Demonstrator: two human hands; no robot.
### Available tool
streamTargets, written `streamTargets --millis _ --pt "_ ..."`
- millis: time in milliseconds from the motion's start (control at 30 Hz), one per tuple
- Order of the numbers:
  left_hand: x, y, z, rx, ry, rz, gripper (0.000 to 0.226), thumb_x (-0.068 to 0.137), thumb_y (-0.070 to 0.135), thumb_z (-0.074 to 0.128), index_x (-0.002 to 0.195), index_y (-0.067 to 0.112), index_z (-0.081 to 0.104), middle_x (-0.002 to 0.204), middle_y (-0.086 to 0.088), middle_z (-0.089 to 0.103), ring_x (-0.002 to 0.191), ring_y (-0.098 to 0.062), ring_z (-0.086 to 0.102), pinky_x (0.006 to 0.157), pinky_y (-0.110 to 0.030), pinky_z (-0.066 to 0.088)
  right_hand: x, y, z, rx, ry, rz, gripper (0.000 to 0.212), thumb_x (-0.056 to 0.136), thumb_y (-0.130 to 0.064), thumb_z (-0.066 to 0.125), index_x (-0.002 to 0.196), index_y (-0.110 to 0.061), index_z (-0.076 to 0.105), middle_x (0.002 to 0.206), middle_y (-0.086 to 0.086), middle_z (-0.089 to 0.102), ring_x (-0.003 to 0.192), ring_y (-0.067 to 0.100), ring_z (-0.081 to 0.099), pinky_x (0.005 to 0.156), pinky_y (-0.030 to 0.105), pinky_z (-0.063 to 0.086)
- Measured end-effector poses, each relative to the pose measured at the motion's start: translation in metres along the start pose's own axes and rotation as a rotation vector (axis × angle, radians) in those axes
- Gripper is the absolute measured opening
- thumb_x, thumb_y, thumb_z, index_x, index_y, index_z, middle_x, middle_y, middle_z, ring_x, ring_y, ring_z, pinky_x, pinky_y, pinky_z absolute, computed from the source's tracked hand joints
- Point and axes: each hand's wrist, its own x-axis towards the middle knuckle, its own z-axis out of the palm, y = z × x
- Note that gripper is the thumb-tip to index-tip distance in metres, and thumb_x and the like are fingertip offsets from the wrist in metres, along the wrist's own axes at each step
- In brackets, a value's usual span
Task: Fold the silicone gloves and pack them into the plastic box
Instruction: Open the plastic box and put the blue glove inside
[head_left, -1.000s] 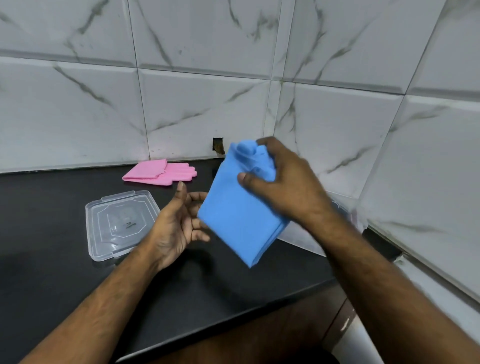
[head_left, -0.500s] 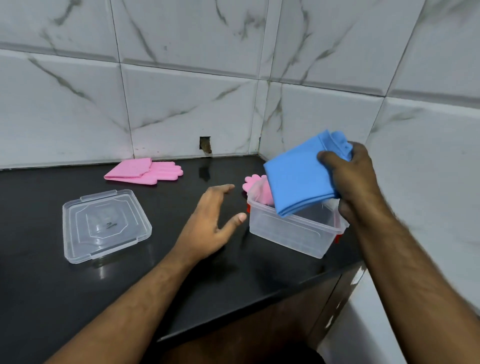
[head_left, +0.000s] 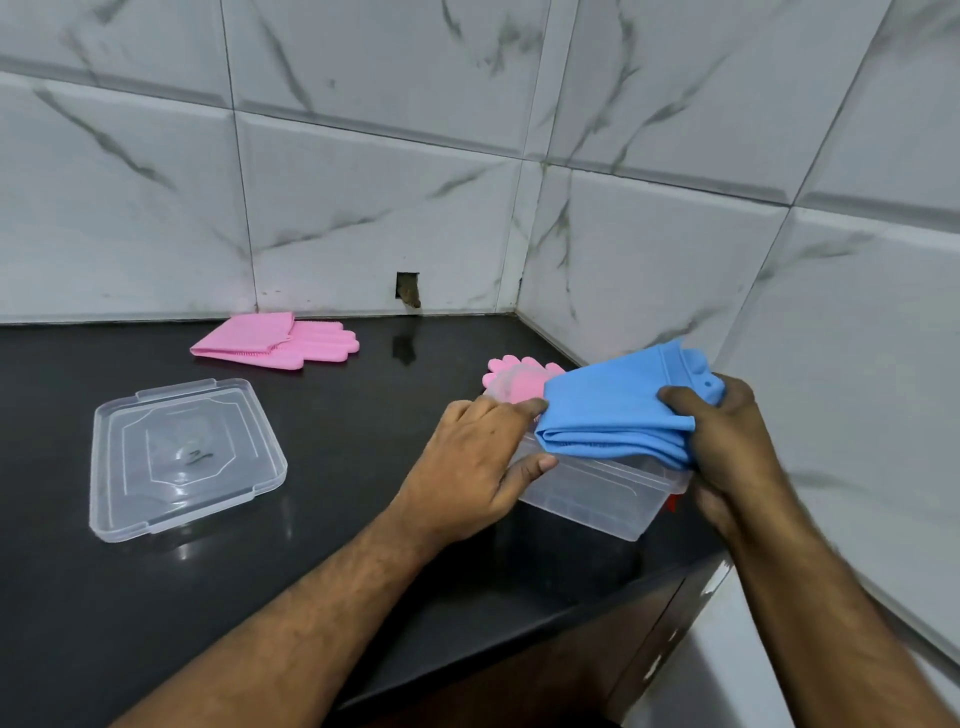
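Note:
A folded blue silicone glove (head_left: 618, 410) lies across the top of the clear plastic box (head_left: 592, 493) at the counter's right end. My right hand (head_left: 727, 441) grips the glove's right end, thumb on top. My left hand (head_left: 478, 457) holds the box's left rim, its thumb against the box wall and its fingers touching the blue glove's left edge. A pink glove (head_left: 514, 376) sticks out of the box at the back, its fingers showing. Another pink glove (head_left: 280, 340) lies flat on the counter near the back wall.
The clear box lid (head_left: 182, 457) lies on the black counter (head_left: 311, 571) to the left. Tiled walls meet in a corner behind the box. The counter's front edge runs close under the box, with a cabinet below.
My right hand has lowered the blue glove onto the box. My left hand moved right from the counter to the box's left rim.

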Motion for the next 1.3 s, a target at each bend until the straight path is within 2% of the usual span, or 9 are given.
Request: streamTargets --millis 100,233,400,600,767,900,1067,1167,1300 --pt "0.005 0.010 -0.004 -0.007 0.085 -0.051 0.058 0.101 0.057 0.048 0.129 0.010 0.066 0.079 0.004 0.067 0.073 -0.018 0.061 0.079 -0.038 0.045 -0.001 0.005 0.005 -0.077 0.002 0.000 0.037 0.092 -0.010 0.062 0.128 -0.007 0.053 0.113 0.019 0.070 0.096 0.037 0.073 0.072 0.040 0.060" --pt "0.006 0.011 -0.012 -0.029 0.135 0.023 0.039 0.100 0.042 0.060 0.117 0.010 0.074 0.065 0.002 0.062 0.061 -0.018 0.056 0.067 -0.040 0.046 -0.009 0.009 0.009 -0.403 -0.020 -0.162 0.032 0.097 -0.023 0.057 0.125 -0.028 0.042 0.106 -0.006 0.065 0.095 0.021 0.065 0.080 0.041 0.053" --pt "0.007 0.010 -0.015 -0.088 0.204 0.003 0.019 0.096 0.025 0.071 0.107 0.011 0.078 0.063 0.003 0.066 0.057 -0.017 0.052 0.063 -0.038 0.044 -0.015 0.010 0.016 -0.690 -0.100 -0.310 0.032 0.104 -0.028 0.048 0.131 -0.022 0.033 0.100 0.000 0.061 0.082 0.025 0.060 0.073 0.038 0.042" --pt "0.005 0.011 -0.023 -0.071 0.172 0.046 0.015 0.088 0.010 0.072 0.100 0.003 0.079 0.061 -0.008 0.062 0.055 -0.027 0.057 0.055 -0.040 0.054 -0.009 -0.003 0.008 -0.616 -0.233 -0.114 0.049 0.099 -0.043 0.061 0.136 -0.025 0.035 0.119 -0.003 0.063 0.103 0.021 0.065 0.090 0.045 0.054" --pt "0.002 0.013 -0.026 -0.073 0.166 0.017 0.020 0.090 0.012 0.072 0.105 0.001 0.078 0.066 -0.011 0.064 0.060 -0.030 0.060 0.056 -0.042 0.056 -0.008 -0.003 0.000 -0.732 -0.273 -0.169 0.063 0.088 -0.046 0.075 0.135 -0.026 0.036 0.117 -0.011 0.060 0.092 0.005 0.060 0.070 0.025 0.047" --pt "0.002 0.016 -0.025 -0.082 0.199 0.001 0.028 0.100 0.029 0.062 0.100 0.006 0.079 0.065 -0.007 0.061 0.062 -0.026 0.058 0.056 -0.041 0.055 -0.011 -0.003 0.000 -0.769 -0.323 -0.258 0.093 0.088 -0.036 0.078 0.157 -0.034 0.015 0.139 -0.003 0.039 0.123 0.014 0.045 0.099 0.033 0.042" --pt "0.004 0.012 -0.022 -0.104 0.235 -0.063 0.036 0.104 0.023 0.058 0.076 0.004 0.072 0.059 -0.005 0.053 0.059 -0.023 0.051 0.053 -0.043 0.050 -0.007 -0.032 0.000 -1.065 -0.375 -0.332 0.064 0.087 -0.047 0.076 0.145 -0.038 0.050 0.152 0.004 0.035 0.127 0.026 0.053 0.106 0.038 0.046" --pt "0.005 0.009 -0.023 -0.089 0.259 -0.137 0.041 0.103 0.020 0.060 0.068 0.000 0.067 0.057 -0.005 0.049 0.057 -0.021 0.047 0.053 -0.041 0.047 -0.002 -0.058 0.013 -1.475 -0.415 -0.379 0.060 0.087 -0.059 0.070 0.142 -0.046 0.049 0.143 -0.008 0.043 0.112 0.023 0.061 0.090 0.043 0.054" --pt "0.004 0.003 -0.026 -0.094 0.259 -0.190 0.038 0.101 0.015 0.066 0.066 0.002 0.063 0.055 -0.004 0.044 0.052 -0.019 0.043 0.050 -0.036 0.042 0.004 -0.071 0.034 -1.609 -0.464 -0.523 0.054 0.094 -0.059 0.060 0.144 -0.044 0.047 0.143 -0.008 0.046 0.120 0.020 0.056 0.090 0.042 0.053"
